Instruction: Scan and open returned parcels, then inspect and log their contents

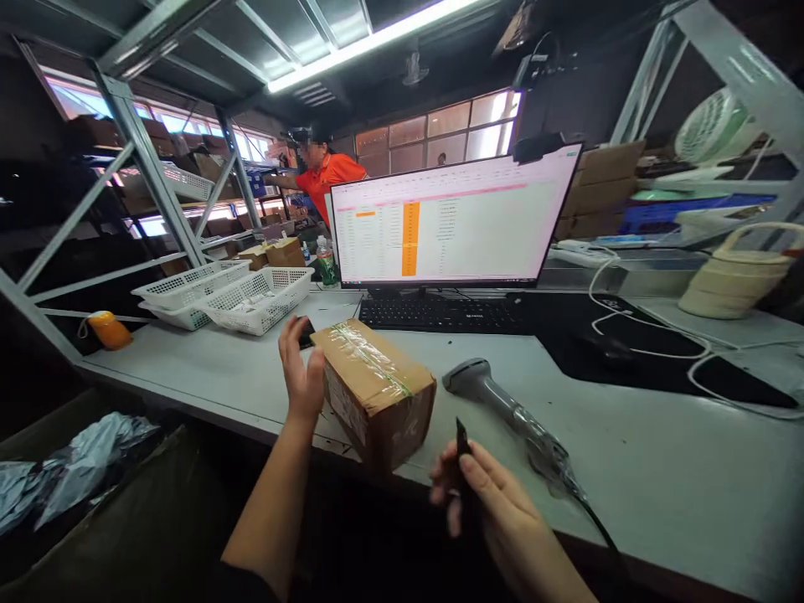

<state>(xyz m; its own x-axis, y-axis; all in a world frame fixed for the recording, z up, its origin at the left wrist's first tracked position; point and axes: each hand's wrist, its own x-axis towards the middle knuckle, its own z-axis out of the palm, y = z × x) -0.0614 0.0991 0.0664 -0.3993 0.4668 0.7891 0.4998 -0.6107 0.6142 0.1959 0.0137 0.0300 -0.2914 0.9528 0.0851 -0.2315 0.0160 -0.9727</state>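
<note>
A small taped cardboard box (pixel 377 394) lies near the front edge of the grey table (pixel 659 469). My left hand (pixel 300 368) rests flat against the box's left side, fingers stretched up. My right hand (pixel 487 502) is closed round a thin black pen-like thing (pixel 463 456), held upright just in front of the table edge. A grey handheld barcode scanner (pixel 502 402) lies on the table right of the box, its cable running off towards me.
A monitor (pixel 452 218) showing a spreadsheet and a black keyboard (pixel 440 314) stand behind the box. White mesh baskets (pixel 251 297) sit at back left, a woven basket (pixel 734 272) at right. A person in an orange shirt (pixel 327 172) works at far shelves. Silver bags (pixel 69 469) lie lower left.
</note>
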